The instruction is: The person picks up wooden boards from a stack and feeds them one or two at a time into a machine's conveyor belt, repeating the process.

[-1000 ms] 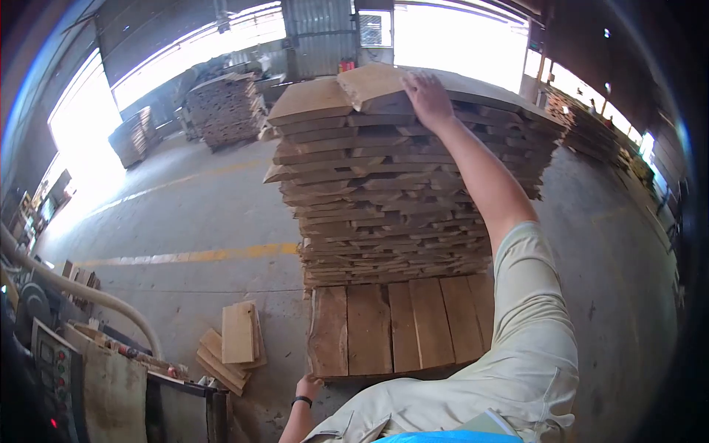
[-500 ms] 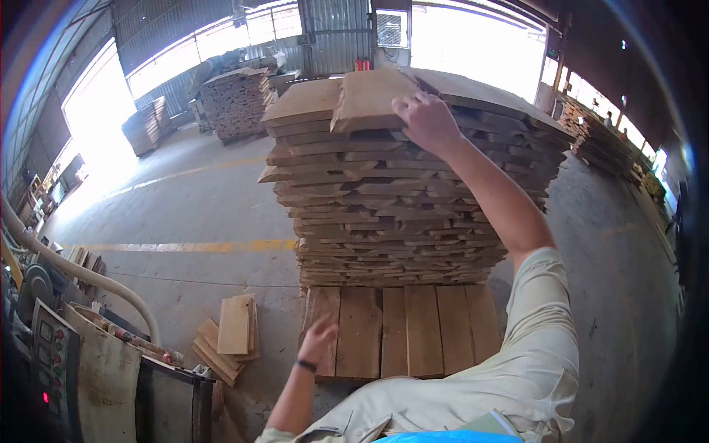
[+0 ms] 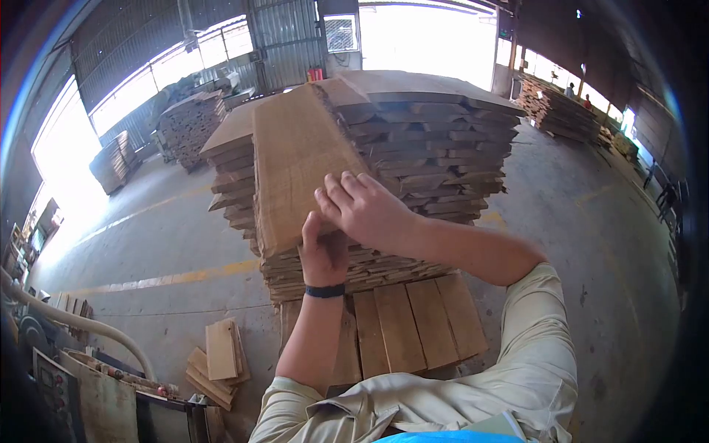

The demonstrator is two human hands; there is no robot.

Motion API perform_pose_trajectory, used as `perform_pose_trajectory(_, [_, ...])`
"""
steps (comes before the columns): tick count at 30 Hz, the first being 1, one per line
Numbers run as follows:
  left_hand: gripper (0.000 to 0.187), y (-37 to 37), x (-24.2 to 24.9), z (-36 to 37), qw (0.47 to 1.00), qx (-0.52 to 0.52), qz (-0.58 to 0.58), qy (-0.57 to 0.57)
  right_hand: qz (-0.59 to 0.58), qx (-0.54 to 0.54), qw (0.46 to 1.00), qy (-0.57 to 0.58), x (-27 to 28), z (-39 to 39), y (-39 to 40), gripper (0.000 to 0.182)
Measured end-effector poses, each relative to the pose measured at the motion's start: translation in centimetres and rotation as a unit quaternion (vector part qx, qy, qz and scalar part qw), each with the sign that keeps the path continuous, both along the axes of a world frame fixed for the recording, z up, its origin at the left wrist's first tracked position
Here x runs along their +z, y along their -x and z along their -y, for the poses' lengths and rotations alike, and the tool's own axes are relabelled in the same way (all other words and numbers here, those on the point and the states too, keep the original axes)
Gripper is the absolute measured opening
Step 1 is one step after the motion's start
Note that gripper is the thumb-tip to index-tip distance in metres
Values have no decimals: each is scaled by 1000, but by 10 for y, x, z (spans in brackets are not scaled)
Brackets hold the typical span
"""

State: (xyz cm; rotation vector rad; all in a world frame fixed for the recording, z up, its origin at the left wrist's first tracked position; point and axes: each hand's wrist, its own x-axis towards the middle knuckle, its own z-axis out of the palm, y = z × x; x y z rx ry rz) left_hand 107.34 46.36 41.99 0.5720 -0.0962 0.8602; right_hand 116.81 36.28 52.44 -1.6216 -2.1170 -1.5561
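Note:
A long, rough-edged wooden board (image 3: 295, 159) is pulled out over the near side of a tall stack of boards (image 3: 436, 151), its near end sticking out toward me. My left hand (image 3: 323, 249) grips that near end, with the thumb up over the edge and the other fingers hidden beneath. My right hand (image 3: 373, 215) is closed over the board's near right corner, its fingertips on the top face. The two hands are close together, almost touching.
Below the stack, several planks lie side by side (image 3: 402, 325). A machine with a control panel (image 3: 57, 391) and a curved hose (image 3: 96, 325) stand at the lower left, near short board pieces (image 3: 220, 351) on the floor. More wood stacks (image 3: 188, 125) stand farther back.
The board has slid toward me and to the left off the stack's top. My right hand came nearer with it, and my left hand rose from above the lower planks to grip its end.

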Motion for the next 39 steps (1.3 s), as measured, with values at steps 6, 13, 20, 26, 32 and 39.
perform_pose_trajectory(6, [54, 38, 6, 22, 997, 75, -10, -1, -225, 159, 948, 161, 62, 18, -51, 52])
perform_pose_trajectory(13, [57, 82, 15, 16, 997, 71, 6, 14, -251, -225, 942, 6, 84, -69, -266, 50])
perform_pose_trajectory(20, [57, 103, 22, 15, 996, 90, 7, 18, -276, -287, 916, 54, 71, -118, -316, 41])
perform_pose_trajectory(26, [59, 116, 19, 9, 992, 121, -18, 35, -200, -286, 936, 36, 71, -104, -297, 34])
perform_pose_trajectory(32, [61, 126, 17, 7, 997, 73, -14, 37, -188, -165, 963, -97, 58, -10, -203, 36])
perform_pose_trajectory(39, [54, 134, 7, -4, 998, 46, -3, 45, -685, 144, 586, -409, -15, 30, -217, 57])
